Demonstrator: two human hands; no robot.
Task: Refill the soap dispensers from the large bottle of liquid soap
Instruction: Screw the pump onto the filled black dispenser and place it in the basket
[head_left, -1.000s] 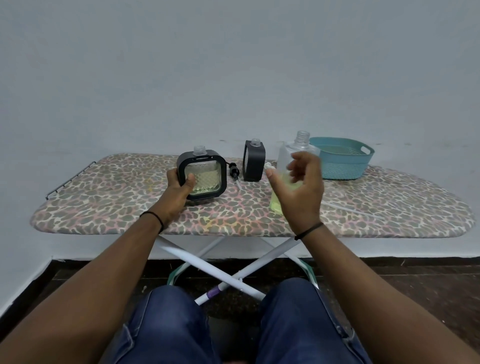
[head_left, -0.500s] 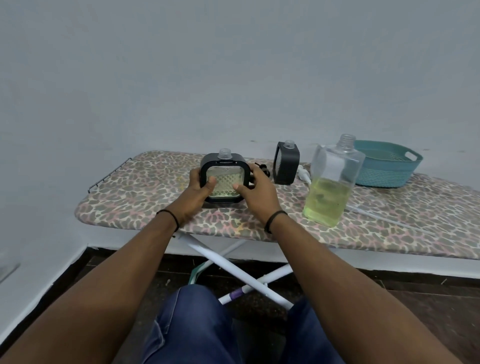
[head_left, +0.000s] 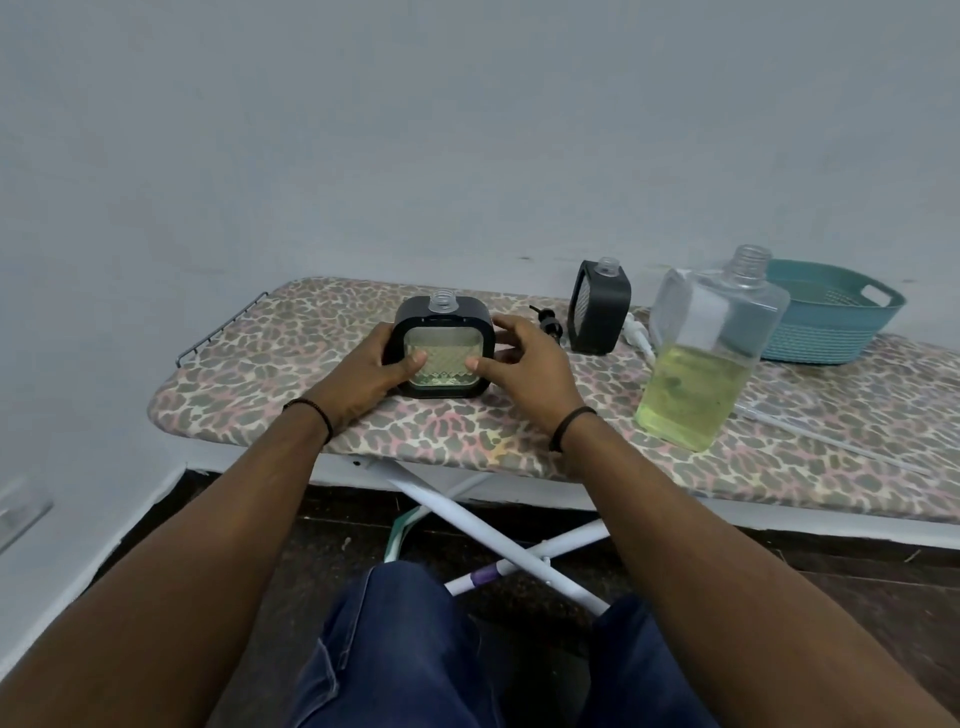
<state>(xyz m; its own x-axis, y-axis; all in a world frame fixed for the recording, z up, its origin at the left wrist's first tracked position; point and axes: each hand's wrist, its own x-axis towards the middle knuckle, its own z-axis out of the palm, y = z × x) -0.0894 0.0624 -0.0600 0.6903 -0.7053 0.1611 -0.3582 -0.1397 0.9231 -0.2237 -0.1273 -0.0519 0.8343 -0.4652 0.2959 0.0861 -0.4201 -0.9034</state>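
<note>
Dispenser (head_left: 443, 349) upright on ironing board (head_left: 291, 332), gripped between left hand (head_left: 371, 371) and right hand (head_left: 524, 364); large soap bottle (head_left: 701, 358), uncapped, stands nearer the right hand.

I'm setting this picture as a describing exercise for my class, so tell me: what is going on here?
A seated person holds a square black soap dispenser between the left hand and right hand on an ironing board. Its neck is uncapped and it looks filled with yellowish soap. A second dispenser, also open, stands behind. The large bottle, uncapped and roughly half full, stands to the right, near a teal basket.
</note>
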